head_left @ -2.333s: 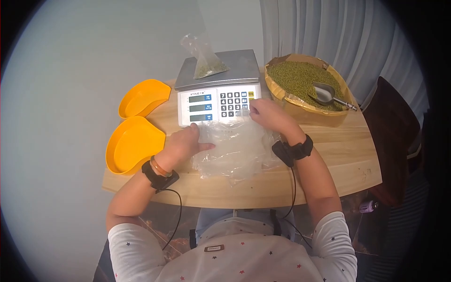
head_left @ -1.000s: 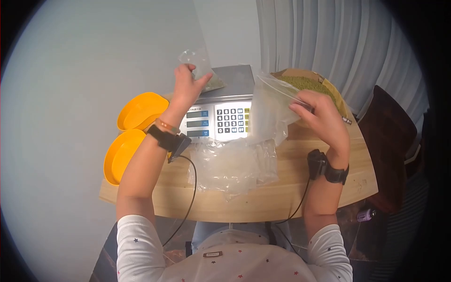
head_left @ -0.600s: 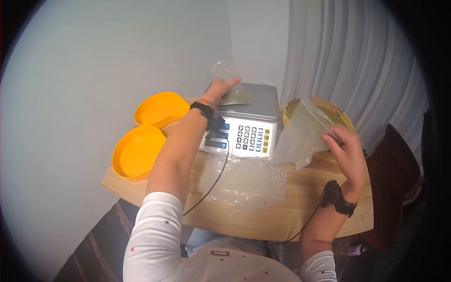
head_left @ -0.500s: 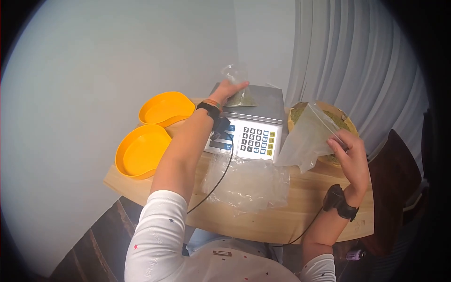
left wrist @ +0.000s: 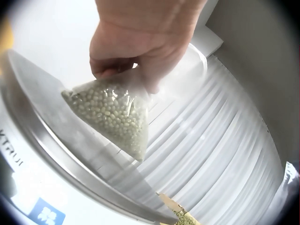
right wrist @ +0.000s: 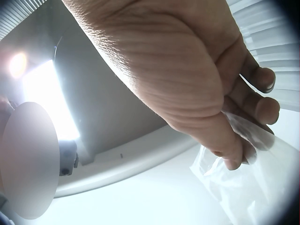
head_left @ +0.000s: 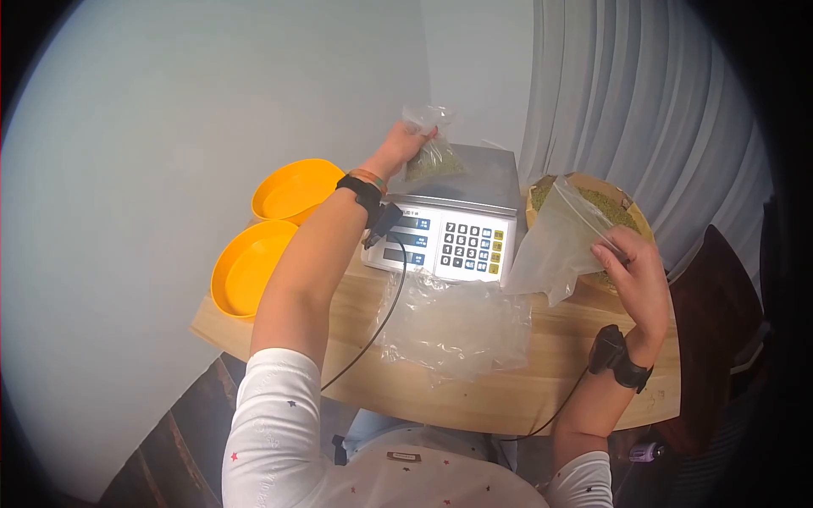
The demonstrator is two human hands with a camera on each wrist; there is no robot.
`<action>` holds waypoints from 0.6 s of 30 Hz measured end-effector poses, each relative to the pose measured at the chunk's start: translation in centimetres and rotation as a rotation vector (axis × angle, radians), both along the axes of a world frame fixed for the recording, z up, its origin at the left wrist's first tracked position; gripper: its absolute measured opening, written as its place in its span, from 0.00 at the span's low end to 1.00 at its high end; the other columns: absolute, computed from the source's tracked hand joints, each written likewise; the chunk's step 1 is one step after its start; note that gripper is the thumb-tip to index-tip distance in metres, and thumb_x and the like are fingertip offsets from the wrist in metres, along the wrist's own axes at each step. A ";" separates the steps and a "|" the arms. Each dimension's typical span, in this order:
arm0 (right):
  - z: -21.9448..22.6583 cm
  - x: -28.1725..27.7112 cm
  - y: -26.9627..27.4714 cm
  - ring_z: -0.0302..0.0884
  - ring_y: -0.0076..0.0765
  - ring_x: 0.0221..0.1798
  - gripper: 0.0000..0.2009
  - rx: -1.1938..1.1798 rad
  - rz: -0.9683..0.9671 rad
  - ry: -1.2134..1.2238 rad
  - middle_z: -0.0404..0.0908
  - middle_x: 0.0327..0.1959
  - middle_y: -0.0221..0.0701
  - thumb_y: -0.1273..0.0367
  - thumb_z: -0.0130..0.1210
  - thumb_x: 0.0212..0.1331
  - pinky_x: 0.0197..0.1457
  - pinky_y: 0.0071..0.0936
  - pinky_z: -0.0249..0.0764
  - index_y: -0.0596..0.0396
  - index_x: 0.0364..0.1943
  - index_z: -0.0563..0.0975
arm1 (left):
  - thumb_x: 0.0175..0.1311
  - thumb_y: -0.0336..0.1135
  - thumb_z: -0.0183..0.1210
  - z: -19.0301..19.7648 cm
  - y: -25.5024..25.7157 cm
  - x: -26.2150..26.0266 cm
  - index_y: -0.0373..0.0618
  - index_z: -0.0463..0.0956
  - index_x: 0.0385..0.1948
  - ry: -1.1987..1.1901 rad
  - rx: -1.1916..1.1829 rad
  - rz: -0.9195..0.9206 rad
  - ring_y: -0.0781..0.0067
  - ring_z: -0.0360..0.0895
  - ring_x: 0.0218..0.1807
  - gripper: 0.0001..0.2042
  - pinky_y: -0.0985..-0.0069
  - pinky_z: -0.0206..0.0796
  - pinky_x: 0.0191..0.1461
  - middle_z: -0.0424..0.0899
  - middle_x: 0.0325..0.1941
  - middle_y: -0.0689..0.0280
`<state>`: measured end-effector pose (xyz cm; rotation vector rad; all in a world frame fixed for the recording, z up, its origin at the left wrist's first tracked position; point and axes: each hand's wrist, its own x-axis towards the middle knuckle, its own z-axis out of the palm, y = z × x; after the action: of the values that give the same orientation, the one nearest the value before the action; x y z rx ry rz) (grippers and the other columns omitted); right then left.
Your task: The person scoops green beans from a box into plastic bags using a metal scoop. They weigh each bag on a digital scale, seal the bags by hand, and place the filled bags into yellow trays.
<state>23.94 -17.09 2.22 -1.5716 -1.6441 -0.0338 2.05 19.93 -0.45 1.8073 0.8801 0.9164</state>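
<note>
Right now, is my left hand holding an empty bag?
No, the clear bag in your left hand has small green beans inside.

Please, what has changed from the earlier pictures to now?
The left hand moved from the clear plastic bag pile to the clear bag of green beans over the grey-and-white scale and grips it. The right hand carried an empty clear bag away rightward. The scale and two yellow curved trays stayed put.
</note>
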 end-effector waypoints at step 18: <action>-0.8 -2.9 2.0 0.67 0.43 0.26 0.07 -0.066 -0.063 -0.090 0.70 0.24 0.40 0.78 0.61 0.53 0.30 0.32 0.63 0.66 0.29 0.73 | 0.69 0.43 0.59 -1.0 13.8 -24.3 0.39 0.84 0.39 0.010 -0.012 0.512 0.71 0.78 0.26 0.14 0.72 0.68 0.25 0.81 0.29 0.63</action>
<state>21.06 -15.13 1.39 -1.6936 -1.6799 -0.0855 -22.22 33.68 -1.49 1.6007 1.3866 1.2124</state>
